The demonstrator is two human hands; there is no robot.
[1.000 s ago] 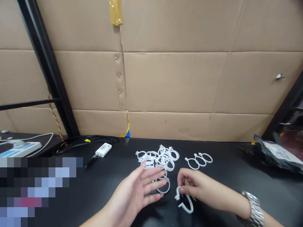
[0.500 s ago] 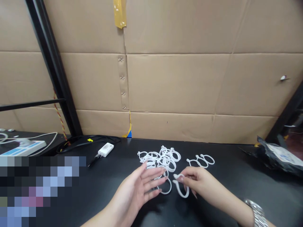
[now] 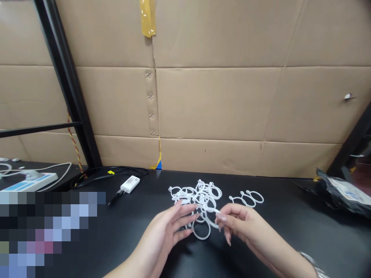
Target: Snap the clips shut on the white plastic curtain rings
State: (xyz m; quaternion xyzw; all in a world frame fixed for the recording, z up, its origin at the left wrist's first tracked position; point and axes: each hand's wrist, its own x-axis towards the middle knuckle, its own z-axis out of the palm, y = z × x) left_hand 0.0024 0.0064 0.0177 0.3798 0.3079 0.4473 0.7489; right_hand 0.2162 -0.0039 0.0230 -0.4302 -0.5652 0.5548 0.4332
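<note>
A loose pile of white plastic curtain rings (image 3: 209,190) lies on the black table, several of them overlapping. My right hand (image 3: 238,224) pinches one white ring (image 3: 213,220) between thumb and fingers at the near right side of the pile; its far part overlaps other rings from this angle. Beside it, my left hand (image 3: 171,226) is open, fingers spread, palm turned toward the pile and hiding part of it. Just below the pile's middle, another ring (image 3: 202,238) lies between the two hands. Beyond my right hand, a few rings (image 3: 255,197) lie in a row.
A white plug-in adapter (image 3: 130,184) with a black lead sits at the left. Farther left are a power strip (image 3: 31,181) and black cables. A dark plastic package (image 3: 342,191) lies at the right. A cardboard wall (image 3: 217,104) rises behind the table.
My right hand has moved slightly left, carrying the ring against or over the pile's near edge. My left hand has turned a little and shifted slightly left, still open.
</note>
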